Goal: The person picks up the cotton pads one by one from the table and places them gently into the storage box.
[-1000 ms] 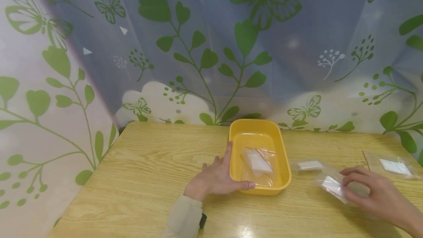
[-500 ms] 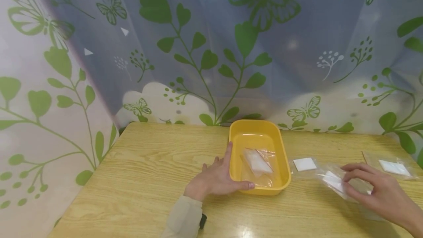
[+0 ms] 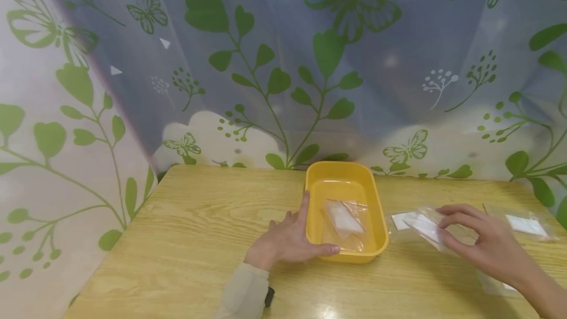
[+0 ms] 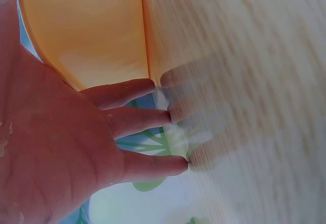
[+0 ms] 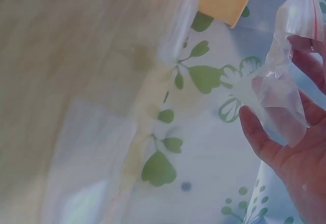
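A yellow plastic tray stands on the table with a clear zip bag holding a white block inside it. My left hand rests against the tray's near left corner, thumb over the front rim and fingers spread along the left side. In the left wrist view its fingertips reach down to the tabletop beside the tray wall. To the right of the tray, my right hand pinches another clear zip bag with a white piece in it, raised above the table. The red zip strip of this bag shows in the right wrist view.
One bagged white piece lies just right of the tray, partly behind the held bag. Another bagged white piece is at the far right. A further bag lies under my right forearm. A patterned curtain hangs behind the wooden table.
My right hand has lifted the zip bag and moved it left toward the tray, uncovering a bag below the forearm. The left hand and tray have stayed in place.
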`<state>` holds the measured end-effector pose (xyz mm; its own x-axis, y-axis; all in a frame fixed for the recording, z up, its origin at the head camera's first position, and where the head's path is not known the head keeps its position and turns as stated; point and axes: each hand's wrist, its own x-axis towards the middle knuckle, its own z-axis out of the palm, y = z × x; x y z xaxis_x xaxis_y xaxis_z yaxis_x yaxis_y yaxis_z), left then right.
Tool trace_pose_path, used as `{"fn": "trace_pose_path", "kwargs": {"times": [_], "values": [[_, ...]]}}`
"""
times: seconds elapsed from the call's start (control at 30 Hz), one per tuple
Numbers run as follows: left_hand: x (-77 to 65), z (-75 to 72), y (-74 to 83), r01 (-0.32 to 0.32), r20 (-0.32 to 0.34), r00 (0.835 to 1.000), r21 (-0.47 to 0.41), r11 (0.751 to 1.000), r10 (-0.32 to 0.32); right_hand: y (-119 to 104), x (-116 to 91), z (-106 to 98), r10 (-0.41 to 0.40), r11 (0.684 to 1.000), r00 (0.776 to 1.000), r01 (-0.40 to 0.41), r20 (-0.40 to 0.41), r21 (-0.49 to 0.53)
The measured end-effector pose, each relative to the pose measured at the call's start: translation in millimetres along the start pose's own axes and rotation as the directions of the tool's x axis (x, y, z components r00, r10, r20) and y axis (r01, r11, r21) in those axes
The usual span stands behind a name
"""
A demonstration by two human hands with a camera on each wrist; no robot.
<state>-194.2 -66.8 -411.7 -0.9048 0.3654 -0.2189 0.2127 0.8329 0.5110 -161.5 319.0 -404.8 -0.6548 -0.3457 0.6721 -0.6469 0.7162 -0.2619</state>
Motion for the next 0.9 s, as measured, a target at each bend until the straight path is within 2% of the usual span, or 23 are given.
{"fn": "trace_pose_path", "kwargs": {"times": [0.4,0.63,0.9], "values": [[-0.8,-4.5,-2.9,-0.015,0.0,1.0,0.023,1.0,0.015,-18.2,39.2,17.6,-0.074,0.992,0.997,0.077,-0.027,0.1],[0.8,-3.2,-2.1,-0.022,0.01,1.0,0.014,1.0,0.022,-20.6,54.9,34.6,-0.128,0.975,0.991,0.132,-0.035,0.177],[2.7,-1.8,0.0,-0.031,-0.004,1.0,0.022,0.999,0.031,-24.1,70.7,50.6,-0.177,0.967,0.984,0.175,-0.007,0.187]]}}
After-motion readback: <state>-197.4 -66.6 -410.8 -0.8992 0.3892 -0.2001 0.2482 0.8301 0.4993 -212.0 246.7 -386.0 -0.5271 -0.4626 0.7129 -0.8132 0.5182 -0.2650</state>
